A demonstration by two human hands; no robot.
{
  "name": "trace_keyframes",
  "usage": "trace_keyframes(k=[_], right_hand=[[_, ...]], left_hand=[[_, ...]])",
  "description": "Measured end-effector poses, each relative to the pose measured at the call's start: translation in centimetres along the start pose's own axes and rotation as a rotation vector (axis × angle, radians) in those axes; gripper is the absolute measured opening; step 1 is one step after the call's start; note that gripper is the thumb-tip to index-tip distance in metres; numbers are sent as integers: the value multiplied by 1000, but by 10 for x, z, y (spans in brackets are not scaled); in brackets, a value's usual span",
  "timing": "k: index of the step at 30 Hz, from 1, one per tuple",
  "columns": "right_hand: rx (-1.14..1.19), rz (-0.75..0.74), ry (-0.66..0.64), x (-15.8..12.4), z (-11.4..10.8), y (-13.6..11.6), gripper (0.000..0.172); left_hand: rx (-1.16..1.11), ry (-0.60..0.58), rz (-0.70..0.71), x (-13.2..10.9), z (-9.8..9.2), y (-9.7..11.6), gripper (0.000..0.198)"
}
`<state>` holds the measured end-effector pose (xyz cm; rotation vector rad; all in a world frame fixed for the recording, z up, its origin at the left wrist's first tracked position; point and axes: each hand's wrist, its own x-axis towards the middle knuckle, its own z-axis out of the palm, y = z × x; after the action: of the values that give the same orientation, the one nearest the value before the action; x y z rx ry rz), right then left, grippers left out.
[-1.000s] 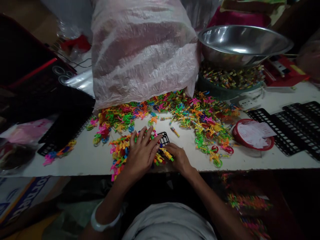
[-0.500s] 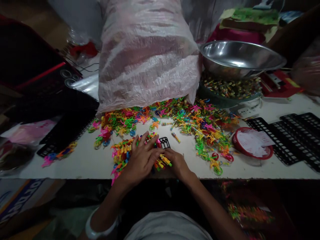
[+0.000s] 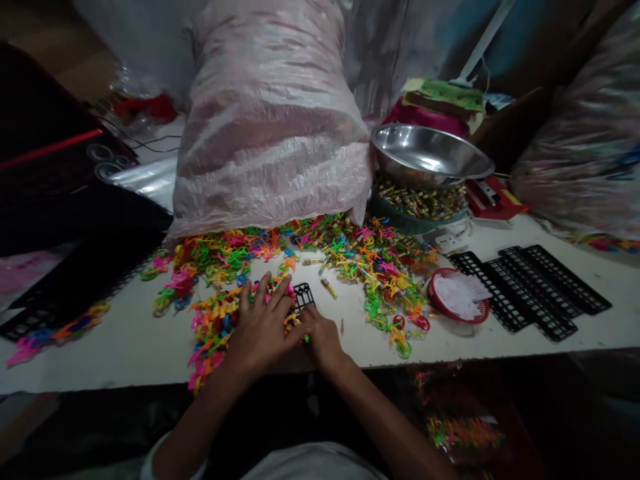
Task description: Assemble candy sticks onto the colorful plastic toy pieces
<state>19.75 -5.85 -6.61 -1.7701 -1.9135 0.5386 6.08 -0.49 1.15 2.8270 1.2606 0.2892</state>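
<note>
My left hand lies flat with its fingers spread on a row of small coloured plastic toy pieces that sits on a black grid tray near the table's front edge. My right hand rests beside it with curled fingers, pinching a small green and yellow piece between the two hands. A big loose heap of the same coloured toy pieces spreads across the white table just beyond my hands.
A large pale plastic sack stands behind the heap. At the right are a steel bowl over a tub of small items, a red lid and black grid trays. A dark box stands left.
The view has swung right and tilted up, so everything sits further left and more of the right side shows. My hands stay on the tray, the right one pulled closer to the left.
</note>
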Motion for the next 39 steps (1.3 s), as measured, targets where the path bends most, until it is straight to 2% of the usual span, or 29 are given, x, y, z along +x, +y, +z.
trace_keyframes(k=[4,7,12,16,17,19,21,22,23,25,28,33,36,39], right_hand=[[20,-51,26,0,0,0,10],[-35,-123,-57,-3,-6,1,15],[-137,-135,-204,3,-13,1,19],[-14,-186,-316,14,-27,10,19],[14,-191,-301,17,-35,14,20],[-29,-108,-165,25,-54,26,24],[-227,108,40,36,-76,41,29],[-360,229,101,42,-86,49,31],[-481,321,110,48,-95,56,33],[-634,401,61,57,-108,66,30],[-663,355,-2,61,-114,73,22],[-625,294,4,54,-117,74,20],[-576,282,64,46,-121,75,22],[-291,216,220,35,-111,70,22]], left_hand=[[-24,39,-35,0,-3,-3,43],[-51,30,-8,-4,-3,-3,39],[-44,61,24,-8,0,-2,42],[-34,112,17,-7,2,-1,45],[-31,117,19,-8,2,-1,45],[-27,124,26,-8,2,-1,44],[-31,126,34,-9,2,-2,43],[-34,126,36,-10,2,-3,43],[-36,125,39,-10,2,-3,44],[-35,115,44,-10,2,-4,46],[-30,90,45,-11,2,-4,47],[-62,41,61,-15,-3,-3,44],[-69,9,65,-15,-10,-3,49],[-64,6,58,-8,-14,-1,48]])
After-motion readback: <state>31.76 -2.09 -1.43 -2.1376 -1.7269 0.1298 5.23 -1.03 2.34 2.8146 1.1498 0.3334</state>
